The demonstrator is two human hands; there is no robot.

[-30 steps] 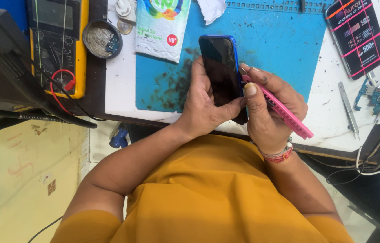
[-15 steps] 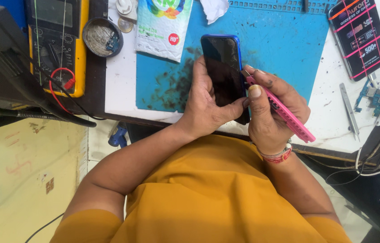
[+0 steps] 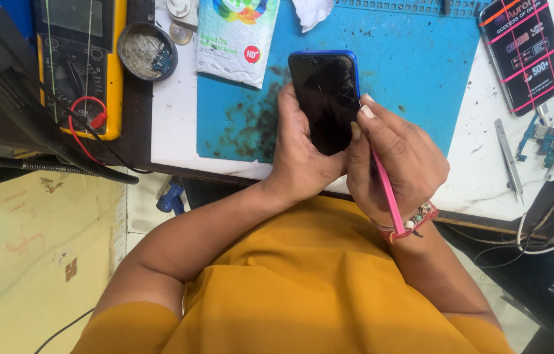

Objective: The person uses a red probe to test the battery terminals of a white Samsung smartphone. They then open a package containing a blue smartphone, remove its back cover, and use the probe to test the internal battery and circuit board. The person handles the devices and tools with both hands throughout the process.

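Our fingers [image 3: 363, 113] on the right hand [image 3: 398, 164] are pressed together around a thin pink pry tool [image 3: 387, 190], pinching it like a pen, with its tip set at the right edge of the phone [image 3: 326, 98]. Our left hand [image 3: 300, 154] wraps the phone from its left side and below, fingers curled closed behind the body and the thumb lying along the left edge. We hold the phone above the near edge of the blue mat [image 3: 414, 72], its cracked dark screen facing up and its blue frame showing at twelve o'clock.

To do this step well, we judge that the tool tip should stay shallow in the seam between glass and frame and slide along it rather than lever hard, since the glass is already cracked. The left hand should keep the body steady.

Beyond the hands, at eleven o'clock lies a white printed pouch [image 3: 237, 36], and farther at ten o'clock a small round tin [image 3: 147, 51] and a yellow multimeter [image 3: 80, 59]. At two o'clock lie metal tweezers [image 3: 507, 157], a small circuit board [image 3: 549, 141] and a dark printed box [image 3: 527, 52] on the white desk [image 3: 480, 177].
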